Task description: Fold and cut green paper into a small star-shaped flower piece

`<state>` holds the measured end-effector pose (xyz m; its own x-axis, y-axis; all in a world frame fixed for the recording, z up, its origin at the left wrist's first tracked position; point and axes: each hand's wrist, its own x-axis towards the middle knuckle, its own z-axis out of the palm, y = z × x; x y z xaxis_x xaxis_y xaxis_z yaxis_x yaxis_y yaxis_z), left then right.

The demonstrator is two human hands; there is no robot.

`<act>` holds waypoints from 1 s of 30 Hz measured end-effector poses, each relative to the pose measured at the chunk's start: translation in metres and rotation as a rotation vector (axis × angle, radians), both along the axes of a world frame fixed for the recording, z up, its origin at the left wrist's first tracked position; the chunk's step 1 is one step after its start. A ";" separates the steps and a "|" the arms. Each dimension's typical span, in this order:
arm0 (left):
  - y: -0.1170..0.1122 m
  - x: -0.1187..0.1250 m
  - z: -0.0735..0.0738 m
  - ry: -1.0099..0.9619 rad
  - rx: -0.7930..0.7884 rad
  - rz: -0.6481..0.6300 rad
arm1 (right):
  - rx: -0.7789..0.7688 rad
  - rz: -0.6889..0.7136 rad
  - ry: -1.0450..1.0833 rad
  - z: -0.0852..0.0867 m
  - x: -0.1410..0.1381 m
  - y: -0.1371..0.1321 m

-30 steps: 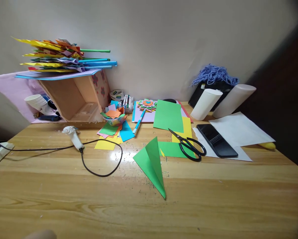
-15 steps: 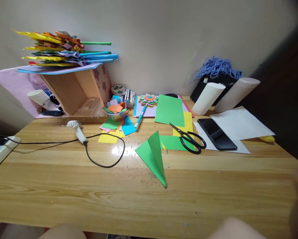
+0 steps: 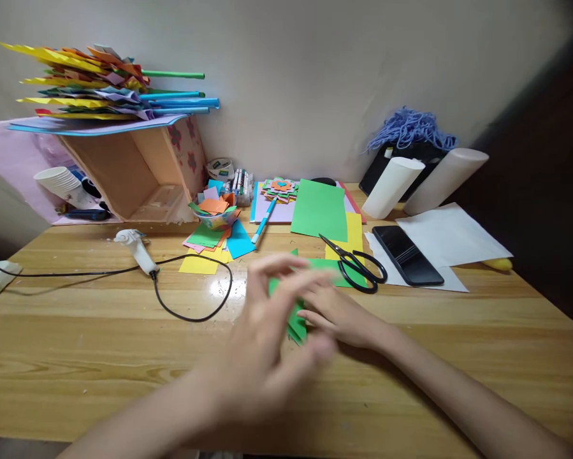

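A folded green sheet of paper [image 3: 296,322] lies on the table, largely covered by my hands. My left hand [image 3: 267,325] is over it, smeared by motion, with its fingers apart and nothing seen in them. From the right, my right hand [image 3: 341,315] reaches to the paper's right edge. Its thumb is stretched out towards the sheet and looks apart from the fingers, whose tips are hidden behind my left hand. Black-handled scissors [image 3: 357,268] rest just beyond, on green and yellow paper.
At the left, a glue gun [image 3: 137,252] trails a looping black cable [image 3: 195,319]. Behind are a bowl of paper scraps [image 3: 217,218], a blue stick [image 3: 266,220], and a cardboard box [image 3: 185,153] topped with paper flowers [image 3: 90,83]. A phone [image 3: 408,255] and white rolls [image 3: 394,188] are at right.
Both my hands have come into view from the front and right, over the folded green paper. The sheet's near tip has shifted slightly left and away. The view has moved a little.
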<state>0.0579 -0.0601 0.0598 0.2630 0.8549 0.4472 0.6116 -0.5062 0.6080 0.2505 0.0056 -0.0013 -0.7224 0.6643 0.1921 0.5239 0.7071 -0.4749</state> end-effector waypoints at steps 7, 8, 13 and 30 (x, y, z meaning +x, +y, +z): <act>0.073 -0.018 -0.063 0.366 -0.240 0.279 | -0.080 0.038 -0.152 -0.008 -0.006 -0.007; 0.072 -0.022 -0.067 0.363 -0.262 0.270 | -0.082 0.032 -0.131 -0.009 -0.007 -0.007; 0.069 -0.032 -0.069 0.224 -0.329 0.175 | -0.152 -0.315 0.245 -0.011 -0.007 -0.006; 0.059 -0.011 -0.057 -0.739 -0.678 -0.049 | -1.046 -0.462 0.684 -0.006 -0.007 -0.010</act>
<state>0.0466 -0.0016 0.0024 0.1581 0.9853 -0.0653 -0.0479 0.0737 0.9961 0.2430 -0.0048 -0.0070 -0.3556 0.8768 -0.3237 0.0557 -0.3258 -0.9438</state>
